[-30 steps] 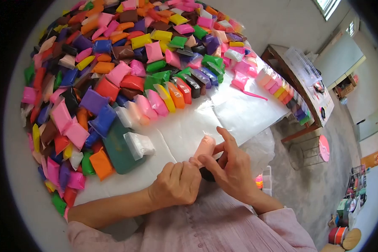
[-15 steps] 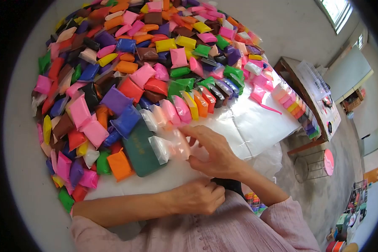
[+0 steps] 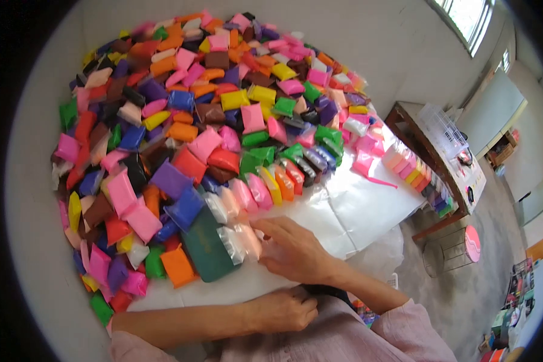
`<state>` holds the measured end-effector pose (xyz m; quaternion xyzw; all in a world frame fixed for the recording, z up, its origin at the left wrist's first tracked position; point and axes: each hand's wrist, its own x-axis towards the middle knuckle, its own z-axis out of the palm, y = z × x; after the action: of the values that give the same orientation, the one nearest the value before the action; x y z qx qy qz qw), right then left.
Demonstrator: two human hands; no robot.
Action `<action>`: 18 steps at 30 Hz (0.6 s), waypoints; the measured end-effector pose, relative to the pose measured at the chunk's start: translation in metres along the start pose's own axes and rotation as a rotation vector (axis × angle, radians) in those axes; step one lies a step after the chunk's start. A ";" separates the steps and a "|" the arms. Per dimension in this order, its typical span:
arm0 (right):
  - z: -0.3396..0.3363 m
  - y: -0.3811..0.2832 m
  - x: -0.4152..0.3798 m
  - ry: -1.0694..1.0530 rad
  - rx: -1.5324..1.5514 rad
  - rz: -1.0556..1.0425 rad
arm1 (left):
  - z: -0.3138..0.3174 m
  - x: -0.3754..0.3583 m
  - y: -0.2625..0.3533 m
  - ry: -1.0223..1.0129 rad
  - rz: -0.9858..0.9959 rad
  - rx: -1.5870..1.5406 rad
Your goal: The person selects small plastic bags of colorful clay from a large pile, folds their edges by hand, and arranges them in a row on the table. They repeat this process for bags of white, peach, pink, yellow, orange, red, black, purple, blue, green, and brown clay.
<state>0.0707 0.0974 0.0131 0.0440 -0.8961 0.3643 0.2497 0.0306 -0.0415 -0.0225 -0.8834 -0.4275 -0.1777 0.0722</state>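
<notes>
My right hand [image 3: 295, 250] has its fingertips closed around the right side of a peach packet [image 3: 248, 242], which looks like soft modelling clay in clear wrap. A white packet [image 3: 231, 244] lies against it, over the edge of a dark green flat case [image 3: 210, 248]. Just behind runs a row of upright packets: white, peach, pink [image 3: 243, 195], yellow [image 3: 270, 184], orange [image 3: 285, 183], then red, black and more. Near the table's front edge, my left hand [image 3: 283, 311] is curled closed, its palm hidden.
A large heap of coloured packets [image 3: 181, 99] covers the back and left. Silvery white sheeting [image 3: 350, 208] covers the table at right. Another sorted stack of packets [image 3: 413, 175] stands at its right edge. Beyond are a wooden table [image 3: 404, 114] and a pink-topped wire stool [image 3: 472, 243].
My right hand has brought the peach packet left, closer against the white one. The view has tilted so that the table sits lower. My left hand stays curled at the front.
</notes>
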 end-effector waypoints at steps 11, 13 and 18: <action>-0.095 0.026 0.056 0.243 -0.358 0.105 | -0.014 0.014 -0.004 0.358 -0.261 -0.410; -0.100 0.037 0.102 0.202 -0.558 0.193 | -0.013 0.016 -0.006 0.397 -0.329 -0.496; -0.067 0.082 0.176 -0.080 -0.819 0.302 | -0.009 0.013 -0.005 0.325 -0.329 -0.515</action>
<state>-0.0760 0.2206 0.0872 -0.1762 -0.9720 0.0096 0.1554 0.0323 -0.0311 -0.0093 -0.7520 -0.4882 -0.4275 -0.1157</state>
